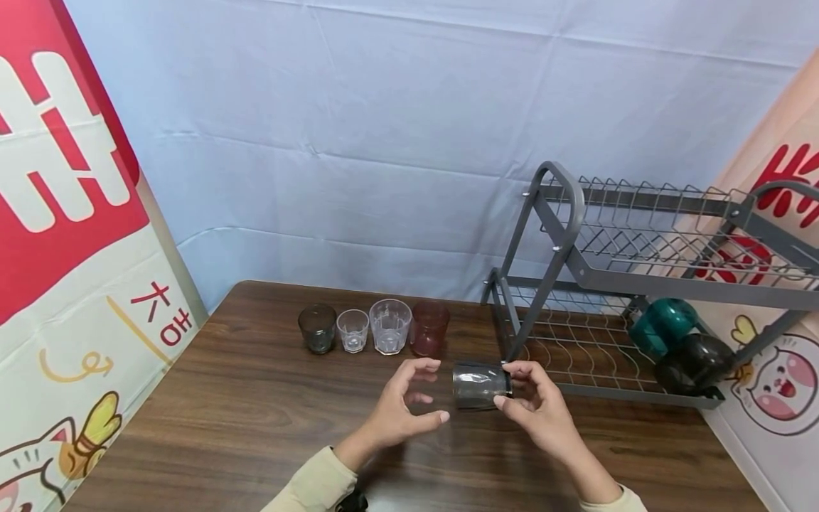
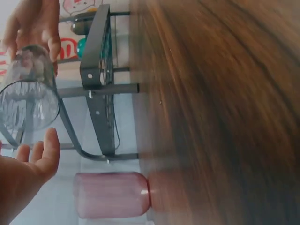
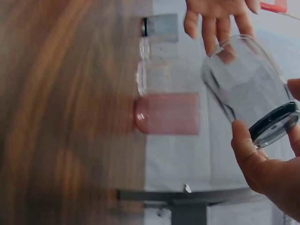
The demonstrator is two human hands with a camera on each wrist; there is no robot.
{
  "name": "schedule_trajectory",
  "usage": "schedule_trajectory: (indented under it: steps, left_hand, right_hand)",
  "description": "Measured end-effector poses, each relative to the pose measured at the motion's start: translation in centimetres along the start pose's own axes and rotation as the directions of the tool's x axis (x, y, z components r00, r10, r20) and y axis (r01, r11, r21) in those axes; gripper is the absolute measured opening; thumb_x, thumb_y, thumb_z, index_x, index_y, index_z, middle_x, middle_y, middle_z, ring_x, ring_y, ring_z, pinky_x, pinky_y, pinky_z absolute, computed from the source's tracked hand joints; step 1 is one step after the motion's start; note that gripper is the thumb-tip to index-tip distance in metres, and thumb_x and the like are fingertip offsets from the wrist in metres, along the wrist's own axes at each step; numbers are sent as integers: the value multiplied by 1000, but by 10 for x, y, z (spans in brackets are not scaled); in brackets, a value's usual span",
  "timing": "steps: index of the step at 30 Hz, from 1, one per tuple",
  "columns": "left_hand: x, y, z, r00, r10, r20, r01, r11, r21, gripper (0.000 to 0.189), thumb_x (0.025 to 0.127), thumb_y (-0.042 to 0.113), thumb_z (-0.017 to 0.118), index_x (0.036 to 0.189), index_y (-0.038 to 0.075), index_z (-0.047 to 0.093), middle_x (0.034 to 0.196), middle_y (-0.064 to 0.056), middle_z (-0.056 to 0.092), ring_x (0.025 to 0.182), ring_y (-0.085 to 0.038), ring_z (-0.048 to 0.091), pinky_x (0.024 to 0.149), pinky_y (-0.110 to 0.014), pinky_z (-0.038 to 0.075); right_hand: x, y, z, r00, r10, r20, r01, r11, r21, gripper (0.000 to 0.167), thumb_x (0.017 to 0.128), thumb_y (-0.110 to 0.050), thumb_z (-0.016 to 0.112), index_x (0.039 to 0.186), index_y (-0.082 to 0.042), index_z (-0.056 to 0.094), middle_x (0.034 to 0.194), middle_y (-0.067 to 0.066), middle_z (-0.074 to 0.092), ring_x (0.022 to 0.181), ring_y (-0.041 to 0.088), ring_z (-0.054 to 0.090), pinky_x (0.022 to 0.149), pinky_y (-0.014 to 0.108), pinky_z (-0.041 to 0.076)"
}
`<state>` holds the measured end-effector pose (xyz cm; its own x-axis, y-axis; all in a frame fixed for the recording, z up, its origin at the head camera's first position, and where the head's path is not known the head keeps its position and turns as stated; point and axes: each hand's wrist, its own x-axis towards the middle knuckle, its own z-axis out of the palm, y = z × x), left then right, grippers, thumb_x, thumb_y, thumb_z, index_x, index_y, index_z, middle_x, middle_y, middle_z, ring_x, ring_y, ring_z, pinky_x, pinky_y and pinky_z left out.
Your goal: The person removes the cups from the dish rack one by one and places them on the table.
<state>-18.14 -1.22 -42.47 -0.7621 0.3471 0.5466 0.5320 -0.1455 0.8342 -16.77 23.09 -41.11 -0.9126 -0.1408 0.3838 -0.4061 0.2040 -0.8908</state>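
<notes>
A smoky grey drinking glass [image 1: 481,385] lies sideways in the air above the table, its mouth toward the left. My right hand [image 1: 540,412] pinches it around the base between thumb and fingers; the right wrist view shows the thick dark base [image 3: 274,123] in that grip. My left hand [image 1: 404,409] is just left of the rim, fingers spread and apart from the glass. Behind the hands stand a dark grey glass [image 1: 317,328], a small clear glass [image 1: 353,331], a larger clear glass [image 1: 390,327] and a reddish glass [image 1: 429,329], all upright in a row.
A two-tier grey dish rack [image 1: 569,284] stands at the right of the wooden table [image 1: 243,398]. On its lower tier a teal glass [image 1: 662,327] and a dark glass [image 1: 694,364] lie at the right end. A pale cloth [image 1: 358,156] hangs behind.
</notes>
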Motion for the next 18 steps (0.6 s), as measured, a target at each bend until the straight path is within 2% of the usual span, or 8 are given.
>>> schedule_trajectory:
  steps: [3,5,9,11,15,18]
  left_hand:
    - [1,-3,4,999,52,5,-52,998,-39,68,66,-7,75,126,-4,43,125,-16,44,104,-46,45,72,-51,50]
    - [0,-3,7,997,75,5,-75,996,-54,71,65,-7,75,127,-5,41,126,-15,43,103,-50,44,71,-49,50]
    - [0,-2,9,997,81,-2,-81,994,-75,71,64,-8,74,127,-3,42,124,-17,43,102,-43,47,70,-49,50]
    - [0,-2,9,996,90,-6,-91,992,-91,69,63,-9,74,125,-3,44,121,-21,43,100,-45,47,68,-50,50]
    - [1,-1,9,995,104,-7,-104,988,-115,66,63,-12,74,122,-4,47,115,-28,41,95,-55,43,66,-53,50]
    - [0,1,7,995,102,-3,-102,990,-99,64,62,-11,75,120,-3,48,112,-30,41,93,-56,41,65,-51,50]
  right_hand:
    - [-2,2,7,999,35,12,-36,994,98,42,77,14,62,115,6,47,104,20,50,90,16,56,69,26,50]
    - [-4,3,11,998,56,35,-61,985,161,41,78,13,61,116,8,45,102,21,48,88,16,57,69,27,50]
    - [-5,4,17,993,80,87,-99,962,255,40,81,12,57,117,9,41,103,21,47,91,19,58,69,29,50]
    - [-6,4,18,991,72,108,-101,951,292,40,81,12,55,118,10,38,105,21,46,94,21,58,70,29,50]
    - [-7,3,18,987,75,141,-118,937,330,40,83,12,53,118,11,35,108,22,44,98,23,57,72,30,50]
    - [-8,2,17,985,63,159,-107,953,285,41,83,10,54,120,10,35,112,23,45,101,22,56,75,30,50]
